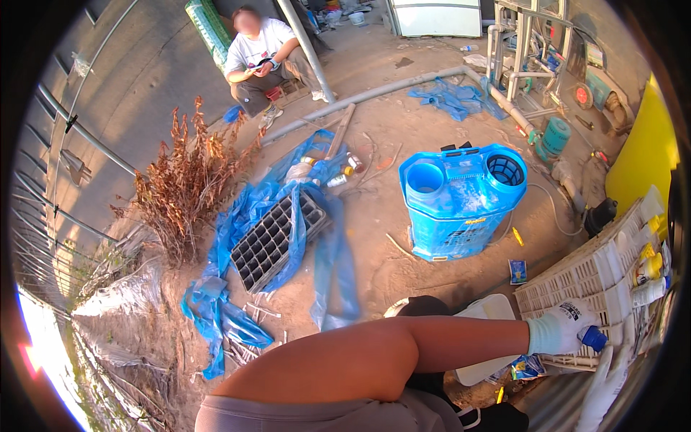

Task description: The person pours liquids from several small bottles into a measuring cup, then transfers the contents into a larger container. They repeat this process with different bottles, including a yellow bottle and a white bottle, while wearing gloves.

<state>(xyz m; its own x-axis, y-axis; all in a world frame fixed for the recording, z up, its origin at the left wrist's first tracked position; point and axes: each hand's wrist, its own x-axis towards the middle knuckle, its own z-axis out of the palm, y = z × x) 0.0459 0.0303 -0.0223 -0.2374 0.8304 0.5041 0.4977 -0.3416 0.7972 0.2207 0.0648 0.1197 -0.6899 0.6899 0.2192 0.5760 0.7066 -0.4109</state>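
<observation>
My left hand (564, 328), in a white glove with a pale mint cuff, reaches across to a white plastic crate (572, 281) at the right. Its fingers close around a blue cap (594, 338); whatever lies under the cap is hidden. My right hand is out of view. Several bottles with yellow or blue caps, one a white bottle (649, 292), lie in or beside the crate. A blue backpack sprayer tank (459, 216) stands upright on the soil before me, its two round top openings uncovered. A white plastic container (486, 353) lies partly behind my forearm.
Black seedling trays (270, 243) lie among blue plastic film (253, 202), beside small bottles (337, 181) and a dried plant (178, 189). A person (264, 59) crouches beyond a grey pipe (378, 93). Pipework (518, 65) stands back right; a small packet (517, 272) lies near the crate.
</observation>
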